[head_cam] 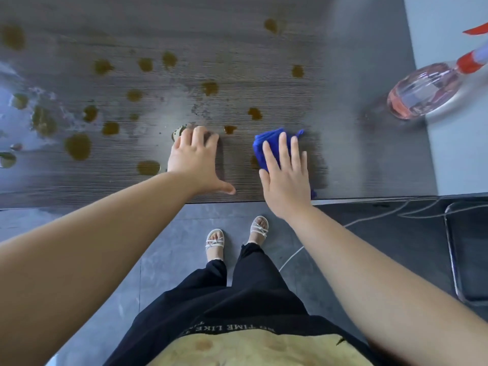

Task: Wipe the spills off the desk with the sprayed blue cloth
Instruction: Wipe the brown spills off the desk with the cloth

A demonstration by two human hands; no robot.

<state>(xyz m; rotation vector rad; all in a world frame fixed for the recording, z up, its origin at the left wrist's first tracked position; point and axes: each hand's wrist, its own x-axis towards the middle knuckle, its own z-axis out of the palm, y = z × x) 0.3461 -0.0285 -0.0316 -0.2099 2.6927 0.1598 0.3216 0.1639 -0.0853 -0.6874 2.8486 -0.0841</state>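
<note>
Two hands lying flat on desk: right hand pressing blue cloth with straight fingers, left hand resting bare near brown spills.

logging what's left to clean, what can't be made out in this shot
Head view only:
blue cloth: mostly under the right hand; anything beneath it is hidden.
spray bottle: nozzle cut off by the right edge.
spills at far left: cut by the frame edge, washed out by glare.
One spill: partly under the left hand.
</note>
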